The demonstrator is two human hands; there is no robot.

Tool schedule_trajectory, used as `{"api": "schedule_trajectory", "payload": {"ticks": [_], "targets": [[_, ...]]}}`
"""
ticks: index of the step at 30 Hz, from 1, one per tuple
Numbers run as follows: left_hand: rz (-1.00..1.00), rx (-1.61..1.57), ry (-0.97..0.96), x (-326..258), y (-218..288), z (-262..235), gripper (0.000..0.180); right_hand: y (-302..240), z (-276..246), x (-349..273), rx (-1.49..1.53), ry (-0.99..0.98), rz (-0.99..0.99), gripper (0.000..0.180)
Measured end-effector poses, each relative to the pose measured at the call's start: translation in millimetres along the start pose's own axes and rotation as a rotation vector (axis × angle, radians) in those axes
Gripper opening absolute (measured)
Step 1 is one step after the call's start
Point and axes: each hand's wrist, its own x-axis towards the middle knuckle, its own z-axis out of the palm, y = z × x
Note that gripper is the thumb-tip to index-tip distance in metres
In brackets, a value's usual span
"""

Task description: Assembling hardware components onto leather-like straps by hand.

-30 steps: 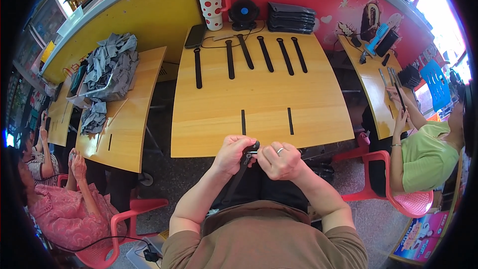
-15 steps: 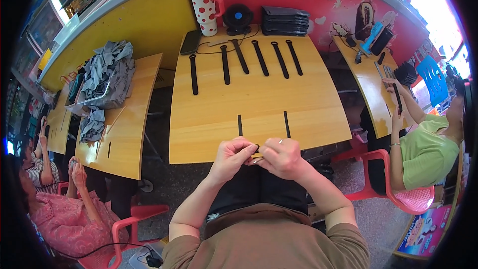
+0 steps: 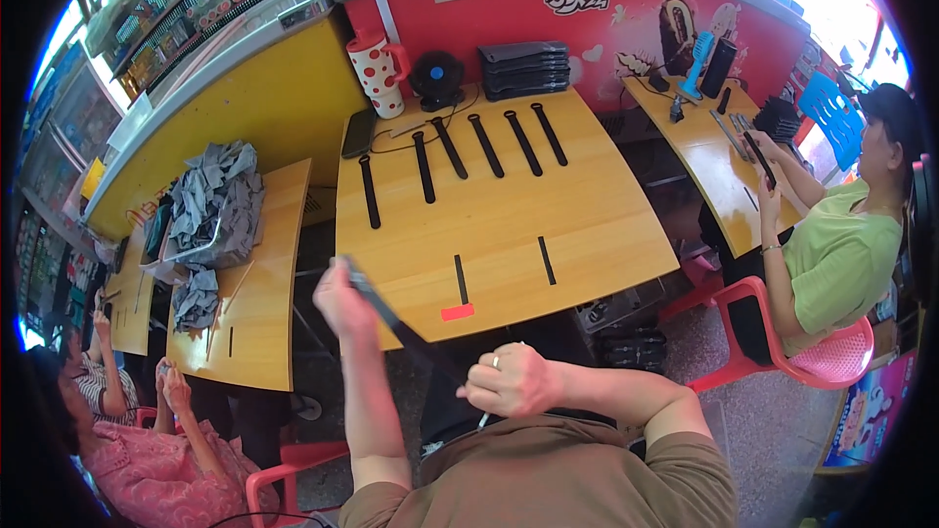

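A long black strap [image 3: 406,334] is stretched slantwise between my hands, over the near edge of the yellow wooden table [image 3: 587,205]. My left hand [image 3: 342,305] is closed round its far upper end. The lower end is in my closed right hand [image 3: 514,378], close to my body. From that same fist pokes a thin pale stick [image 3: 484,420], its kind not clear. Several black straps with a loop at one end, such as this strap [image 3: 424,168], lie in a row across the far half of the table.
Two dark strips [image 3: 547,260] and a red patch [image 3: 457,313] mark the near tabletop. At the back stand a dotted tumbler [image 3: 375,73], a fan [image 3: 436,80], stacked black pouches [image 3: 524,68] and a phone [image 3: 359,134]. People sit at side tables; grey cloth [image 3: 215,205] fills a left bin.
My hands were together at the table edge; now they are apart, the left drawn out to the left and the right lowered, with the strap stretched between. The view has shifted; the red patch shows.
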Motion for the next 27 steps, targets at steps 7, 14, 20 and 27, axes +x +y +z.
{"api": "schedule_trajectory", "payload": {"ticks": [7, 14, 20, 27], "targets": [[-0.128, -0.435, 0.528, 172.1, 4.0, -207.3, 0.023, -6.3, -95.8, -29.2, 0.233, 0.216, 0.364, 0.017], [-0.467, -0.378, -0.195, 87.6, 12.0, -98.5, 0.020, 54.6, -188.5, -77.8, -0.205, 0.411, 1.146, 0.010], [-0.606, -0.211, -0.530, 24.5, -12.5, -45.4, 0.026, 180.8, -207.1, -86.4, -0.543, 0.164, 0.872, 0.009], [-0.434, -0.394, -0.485, 12.6, -23.7, -51.2, 0.022, 307.8, -183.9, -32.3, -1.170, 0.248, 0.533, 0.008]]}}
